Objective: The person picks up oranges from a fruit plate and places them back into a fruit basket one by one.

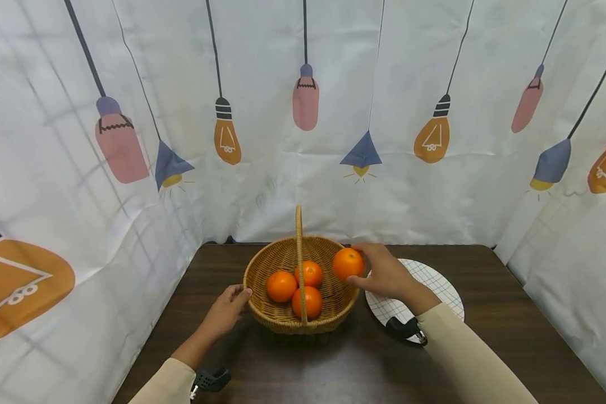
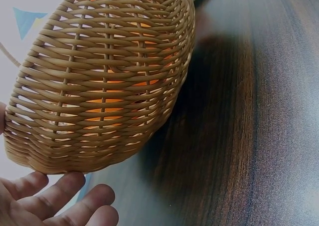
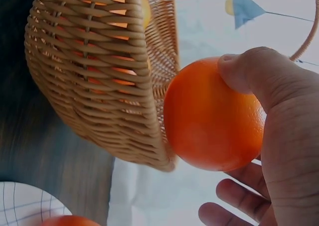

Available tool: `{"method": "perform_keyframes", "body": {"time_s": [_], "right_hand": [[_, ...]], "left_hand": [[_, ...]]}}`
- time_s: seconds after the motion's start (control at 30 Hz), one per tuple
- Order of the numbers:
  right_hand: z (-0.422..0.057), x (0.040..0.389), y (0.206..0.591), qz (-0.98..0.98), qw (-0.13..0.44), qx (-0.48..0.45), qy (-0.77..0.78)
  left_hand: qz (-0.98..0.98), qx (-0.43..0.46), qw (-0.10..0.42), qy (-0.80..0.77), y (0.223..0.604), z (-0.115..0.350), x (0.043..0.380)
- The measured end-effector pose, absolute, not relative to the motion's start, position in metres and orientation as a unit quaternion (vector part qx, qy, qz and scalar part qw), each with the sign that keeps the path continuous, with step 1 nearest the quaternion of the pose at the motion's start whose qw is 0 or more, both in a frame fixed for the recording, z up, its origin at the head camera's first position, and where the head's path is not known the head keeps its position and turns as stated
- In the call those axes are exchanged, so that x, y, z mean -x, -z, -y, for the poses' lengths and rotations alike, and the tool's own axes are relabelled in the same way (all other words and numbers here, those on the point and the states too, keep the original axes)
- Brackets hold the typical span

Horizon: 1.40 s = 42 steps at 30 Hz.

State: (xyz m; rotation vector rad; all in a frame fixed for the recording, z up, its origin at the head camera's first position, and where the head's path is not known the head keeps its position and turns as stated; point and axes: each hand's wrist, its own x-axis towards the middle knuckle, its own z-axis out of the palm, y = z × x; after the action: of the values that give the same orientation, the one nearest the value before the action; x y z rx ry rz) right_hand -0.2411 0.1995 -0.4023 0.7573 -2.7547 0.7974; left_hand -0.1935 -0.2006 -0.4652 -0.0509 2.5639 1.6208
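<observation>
A wicker basket with a tall arched handle stands on the table, with three oranges inside. My left hand grips its left rim, fingertips against the woven outer wall in the left wrist view. Thumb and fingers of my right hand hold another orange at the basket's right rim. In the right wrist view that orange is just beside the rim, and the fingers behind it are partly hidden.
Right of the basket lies a round white plate with a grid pattern, partly under my right forearm. An orange shows at the plate in the right wrist view. Behind the dark wooden table hangs a white curtain with printed lamps.
</observation>
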Motion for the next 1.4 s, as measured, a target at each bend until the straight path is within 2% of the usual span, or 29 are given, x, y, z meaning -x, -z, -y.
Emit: {"method": "perform_keyframes", "body": {"time_s": [1.03, 1.4], "right_hand": [[-0.187, 0.235, 0.419, 0.941, 0.039, -0.233, -0.243], [-0.199, 0.234, 0.424, 0.93, 0.061, -0.258, -0.253]], "left_hand": [[-0.84, 0.011, 0.048, -0.541, 0.466, 0.2, 0.192], [-0.84, 0.013, 0.052, -0.54, 0.466, 0.2, 0.192]]}}
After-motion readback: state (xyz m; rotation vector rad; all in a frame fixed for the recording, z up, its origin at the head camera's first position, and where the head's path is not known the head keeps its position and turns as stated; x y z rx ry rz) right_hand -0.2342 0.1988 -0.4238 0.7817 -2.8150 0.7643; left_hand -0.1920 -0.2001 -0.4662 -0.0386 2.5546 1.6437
